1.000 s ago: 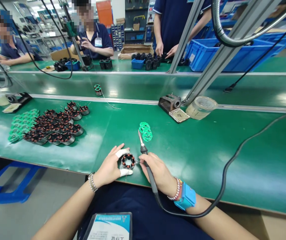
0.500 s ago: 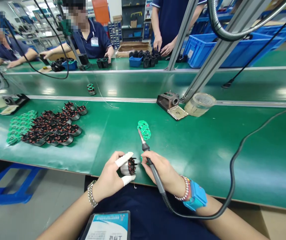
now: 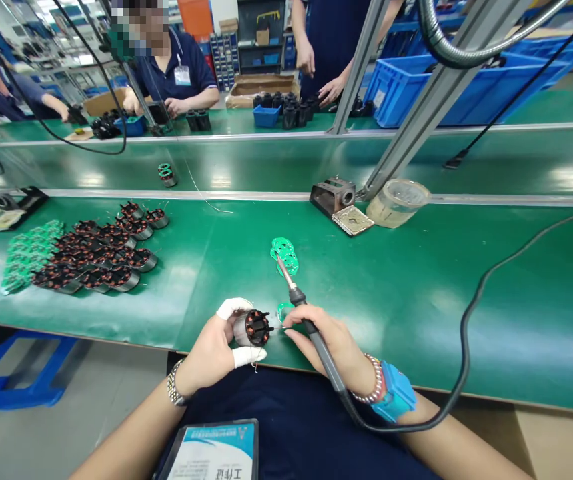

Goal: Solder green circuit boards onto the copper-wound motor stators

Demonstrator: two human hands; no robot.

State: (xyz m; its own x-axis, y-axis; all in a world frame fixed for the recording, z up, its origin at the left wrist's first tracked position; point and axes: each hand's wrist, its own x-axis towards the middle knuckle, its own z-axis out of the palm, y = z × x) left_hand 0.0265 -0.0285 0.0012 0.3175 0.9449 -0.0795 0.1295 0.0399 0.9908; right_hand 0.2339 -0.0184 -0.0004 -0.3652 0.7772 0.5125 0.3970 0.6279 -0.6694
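Note:
Near the table's front edge my left hand [image 3: 216, 347], with white covers on thumb and forefinger, grips a round metal motor stator [image 3: 250, 329] with copper windings, its black prongs facing right. My right hand [image 3: 329, 340] is closed round the handle of a soldering iron [image 3: 320, 347], whose tip points up and away over a few overlapping green circuit boards [image 3: 286, 257]. Its thumb and forefinger are close together beside the stator, near a thin wire. Just behind these fingertips lies another green board [image 3: 285, 311], partly hidden.
Several stators [image 3: 101, 253] and green boards [image 3: 33, 253] cover the left of the table. An iron stand [image 3: 333, 195] and a round tub [image 3: 397, 202] stand behind. The iron's cable [image 3: 466, 333] loops right. People work across the belt, beside a blue crate [image 3: 471, 90].
My left hand has turned the stator so more of its wound face shows. The fingers of my right hand have moved slightly, uncovering more of the green board behind them.

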